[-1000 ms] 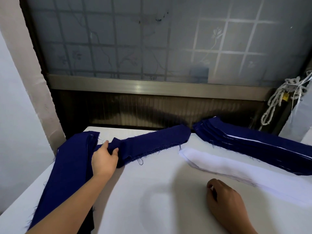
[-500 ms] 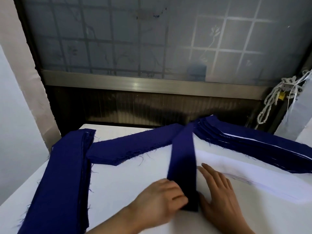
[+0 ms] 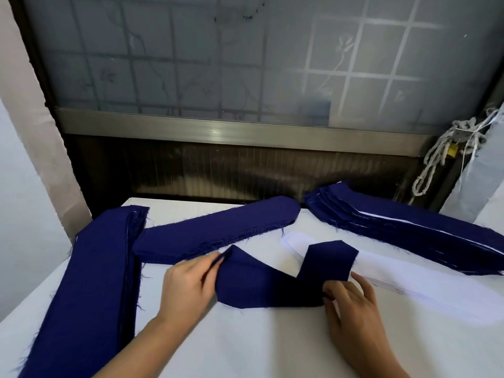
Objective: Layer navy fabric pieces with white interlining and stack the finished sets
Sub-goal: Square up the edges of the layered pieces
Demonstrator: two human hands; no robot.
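A single navy fabric strip (image 3: 270, 285) lies folded in a V on the white table. My left hand (image 3: 188, 287) pinches its left end at the raised corner. My right hand (image 3: 351, 304) pinches its lower right fold, beside the white interlining (image 3: 425, 290). The strip's far end rests over the interlining's left tip. A stack of navy pieces (image 3: 84, 290) runs along the table's left side. Another navy pile (image 3: 218, 230) lies across the back. The stack of layered navy and white sets (image 3: 403, 230) sits at the back right.
The white table (image 3: 272, 347) ends at a dark wall panel under a frosted window (image 3: 245, 64). White cords (image 3: 439, 159) hang at the right. A pale wall stands at the left.
The navy strip was pulled from the back pile toward the interlining. It stood straight half a second ago; now it is bent in a V, with my left hand moved left along it.
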